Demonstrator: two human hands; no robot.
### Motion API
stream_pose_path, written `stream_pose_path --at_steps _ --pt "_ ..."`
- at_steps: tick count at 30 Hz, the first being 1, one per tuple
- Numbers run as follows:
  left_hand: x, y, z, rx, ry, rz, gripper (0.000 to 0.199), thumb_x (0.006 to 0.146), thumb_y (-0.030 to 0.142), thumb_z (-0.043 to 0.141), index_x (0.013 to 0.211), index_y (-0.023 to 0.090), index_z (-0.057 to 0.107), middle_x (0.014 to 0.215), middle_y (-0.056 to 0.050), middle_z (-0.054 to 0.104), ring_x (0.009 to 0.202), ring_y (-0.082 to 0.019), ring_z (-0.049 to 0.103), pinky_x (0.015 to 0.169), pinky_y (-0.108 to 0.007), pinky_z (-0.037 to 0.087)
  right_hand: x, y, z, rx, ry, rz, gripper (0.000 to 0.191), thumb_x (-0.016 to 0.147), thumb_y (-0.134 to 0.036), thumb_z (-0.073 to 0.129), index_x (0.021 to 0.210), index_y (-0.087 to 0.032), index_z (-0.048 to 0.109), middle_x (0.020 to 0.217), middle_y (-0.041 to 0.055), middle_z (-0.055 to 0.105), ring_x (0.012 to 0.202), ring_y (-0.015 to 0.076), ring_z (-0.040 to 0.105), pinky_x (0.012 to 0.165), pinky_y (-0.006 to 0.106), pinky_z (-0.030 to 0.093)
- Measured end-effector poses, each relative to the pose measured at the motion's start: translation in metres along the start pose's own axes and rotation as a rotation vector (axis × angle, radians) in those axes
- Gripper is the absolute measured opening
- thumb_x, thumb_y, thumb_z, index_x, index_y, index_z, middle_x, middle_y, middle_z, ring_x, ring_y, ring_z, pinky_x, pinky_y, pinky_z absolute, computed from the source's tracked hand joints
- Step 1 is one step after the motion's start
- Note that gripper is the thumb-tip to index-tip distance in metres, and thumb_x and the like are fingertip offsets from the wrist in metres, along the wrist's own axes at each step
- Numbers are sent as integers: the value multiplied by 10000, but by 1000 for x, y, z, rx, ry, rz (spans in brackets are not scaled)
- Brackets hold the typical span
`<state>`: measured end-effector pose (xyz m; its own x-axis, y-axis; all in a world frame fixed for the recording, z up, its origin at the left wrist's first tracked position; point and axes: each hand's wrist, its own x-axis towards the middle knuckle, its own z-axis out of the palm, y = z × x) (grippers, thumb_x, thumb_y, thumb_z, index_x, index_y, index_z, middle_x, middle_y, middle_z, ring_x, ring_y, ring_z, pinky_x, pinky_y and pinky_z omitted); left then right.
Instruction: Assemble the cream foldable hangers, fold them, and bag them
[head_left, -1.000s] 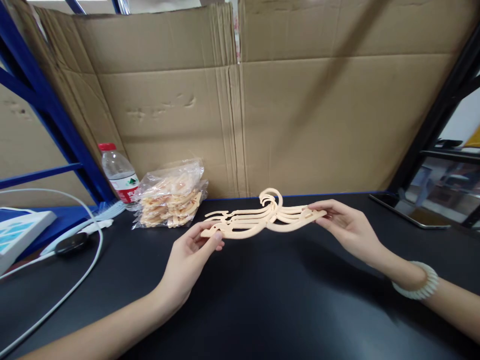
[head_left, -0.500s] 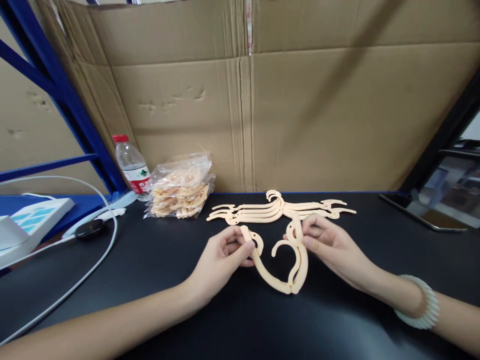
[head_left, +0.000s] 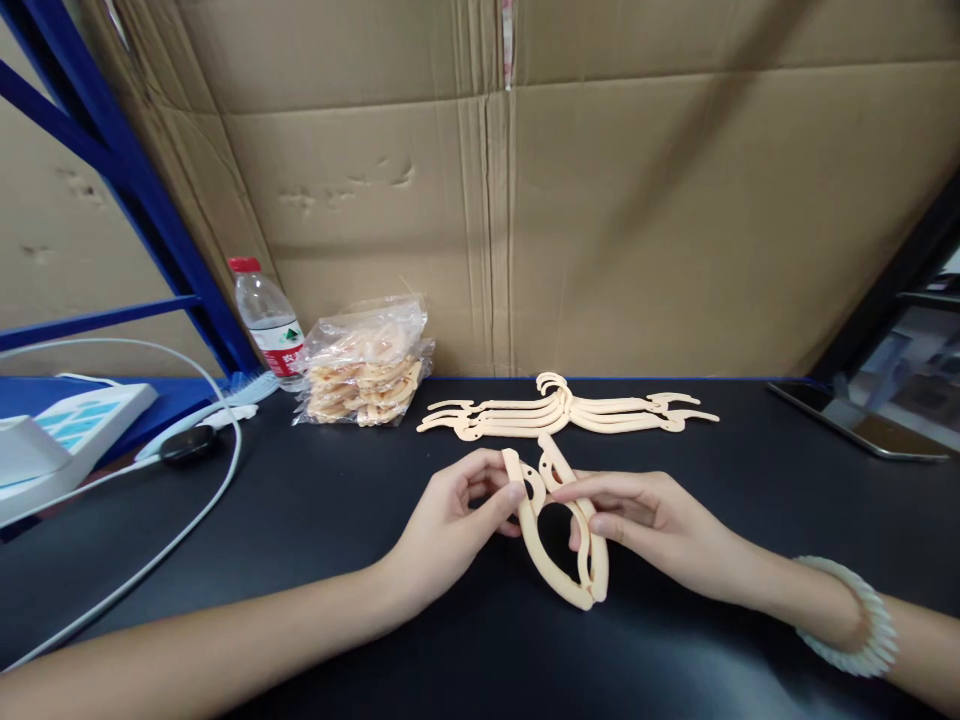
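Observation:
A cream folding hanger (head_left: 553,570) is held between my two hands above the black table, its arms partly folded up towards each other and its hinge pointing at me. My left hand (head_left: 454,525) pinches the left arm near its end, thumb in front. On the other side, my right hand (head_left: 649,525) grips the right arm, with fingers across its front and others behind. The hanger's hook curves between the two arms. Just beyond lie several unfolded hangers (head_left: 517,421) of the same kind, nested side by side on the table.
Behind on the left sit clear bags of folded hangers (head_left: 367,375) and a red-capped bottle (head_left: 268,320). A white cable (head_left: 238,440), a black oval device (head_left: 187,446) and a white tray (head_left: 112,410) are at far left. A tablet-like slab (head_left: 847,425) lies at right; cardboard (head_left: 660,220) walls the back.
The hanger's right arm has swung left towards the left arm, narrowing the gap. My right hand has moved left and lower along it. My left hand keeps its hold.

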<state>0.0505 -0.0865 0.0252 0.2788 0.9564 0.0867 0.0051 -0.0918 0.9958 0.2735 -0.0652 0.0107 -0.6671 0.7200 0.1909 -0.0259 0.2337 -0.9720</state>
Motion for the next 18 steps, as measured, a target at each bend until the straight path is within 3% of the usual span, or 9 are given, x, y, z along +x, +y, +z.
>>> stream_pose_path --at_steps 4,10,14,18 --pt "4 -4 -1 40 17 -6 304 800 365 677 996 140 619 742 -12 643 689 -148 639 615 -256 558 0 -1 3 4 -40 18 192 896 -287 615 1057 -208 548 947 31 659 898 170 650 816 330 530" --pt "14 -11 -5 57 67 -40 414 743 355 723 1054 129 567 686 12 631 559 -134 629 531 -254 551 3 5 1 -446 24 -71 245 861 -287 674 1064 -236 548 902 -14 658 809 147 583 777 290 469" --pt "17 -14 -9 74 58 -61 361 762 328 693 1033 122 571 769 -22 650 677 -170 677 628 -299 586 2 11 -1 -592 66 -117 266 872 -286 660 1122 -255 574 967 7 631 866 161 570 798 297 471" --pt "13 -16 -13 194 -2 -12 279 793 274 646 1032 140 600 1019 -100 674 892 -219 685 788 -356 578 -2 11 -5 -640 76 -132 259 884 -303 645 1130 -253 580 974 23 628 890 172 586 800 301 498"
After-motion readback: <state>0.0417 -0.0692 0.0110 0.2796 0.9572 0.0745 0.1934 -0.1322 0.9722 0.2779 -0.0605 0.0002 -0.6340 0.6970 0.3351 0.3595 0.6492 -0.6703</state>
